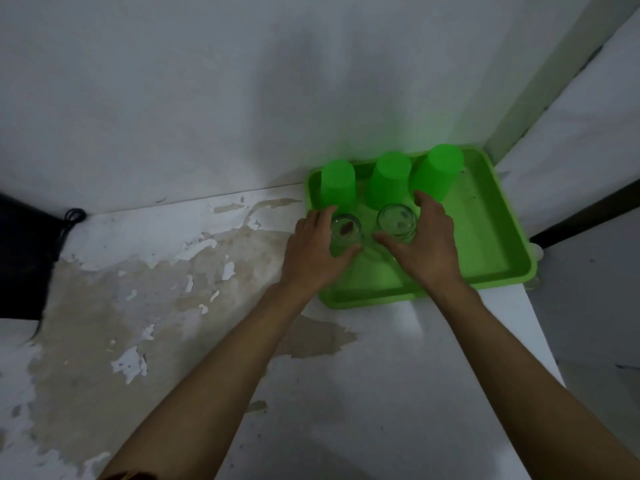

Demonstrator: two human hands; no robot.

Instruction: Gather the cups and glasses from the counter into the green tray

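Note:
A green tray (491,244) rests on the counter's far right corner. Three green plastic cups stand upside down along its back: the left one (338,183), the middle one (389,180), the right one (437,171). In front of them, inside the tray, stand two clear glasses. My left hand (313,251) wraps the left glass (346,232) from the left. My right hand (427,242) wraps the right glass (396,221) from the right. Both glasses sit upright, and whether they touch the tray floor I cannot tell.
The white counter (207,271) has peeling paint and brown patches on its left and middle. A dark object (24,258) with a black cord lies at the far left. A wall rises right behind the tray, and the counter's edge drops off just right of it.

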